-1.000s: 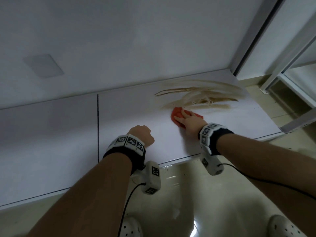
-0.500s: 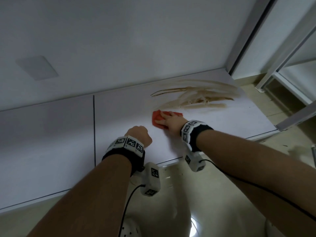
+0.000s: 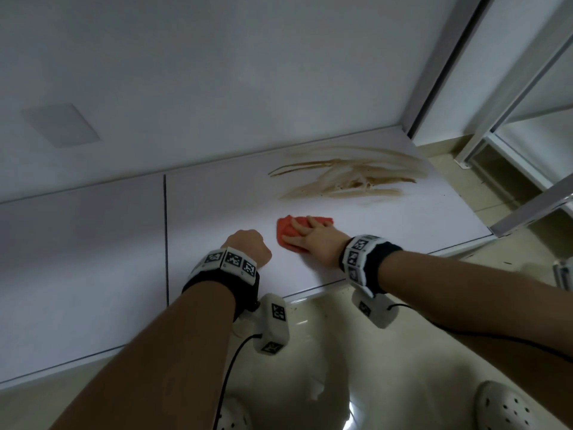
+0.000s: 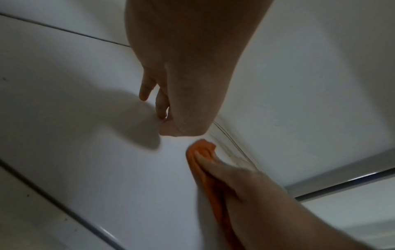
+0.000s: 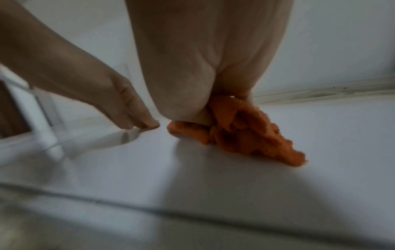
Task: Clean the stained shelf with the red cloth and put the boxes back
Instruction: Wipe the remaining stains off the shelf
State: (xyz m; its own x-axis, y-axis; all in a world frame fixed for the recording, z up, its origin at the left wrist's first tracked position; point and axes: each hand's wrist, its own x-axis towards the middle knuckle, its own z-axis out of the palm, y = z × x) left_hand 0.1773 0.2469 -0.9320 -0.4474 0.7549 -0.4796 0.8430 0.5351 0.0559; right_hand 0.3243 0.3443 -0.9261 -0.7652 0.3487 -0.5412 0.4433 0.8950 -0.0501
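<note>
From the head camera, the right hand (image 3: 313, 240) lies flat on the red cloth (image 3: 286, 231), fingers straight and spread a little, pressing it onto the white shelf (image 3: 217, 212). The cloth sits near the front half of the shelf, apart from the brown stain (image 3: 347, 180), which streaks across the shelf nearer the back wall (image 3: 248, 72). The left hand (image 3: 249, 248) rests on the shelf just beside the cloth, to its left, with the fingers curled under and holding nothing. Two pale shoes (image 3: 508, 409) show on the glossy floor (image 3: 325, 367) below (no boxes are in sight).

From the left wrist camera, the left hand (image 4: 171, 101) meets the shelf (image 4: 85, 152) with its bent fingers (image 4: 146, 89) pointing down at the surface; nothing is between them. The right hand (image 4: 235, 177) covers the cloth (image 4: 200, 150), whose bunched edge sticks out past the fingertips.

From the right wrist camera, the right hand (image 5: 203, 67) bears down on the crumpled cloth (image 5: 245, 133), which spreads out to the right from under the palm. The left hand (image 5: 124, 104) touches the shelf (image 5: 213, 177) with folded fingers just beside the cloth, without touching it.
</note>
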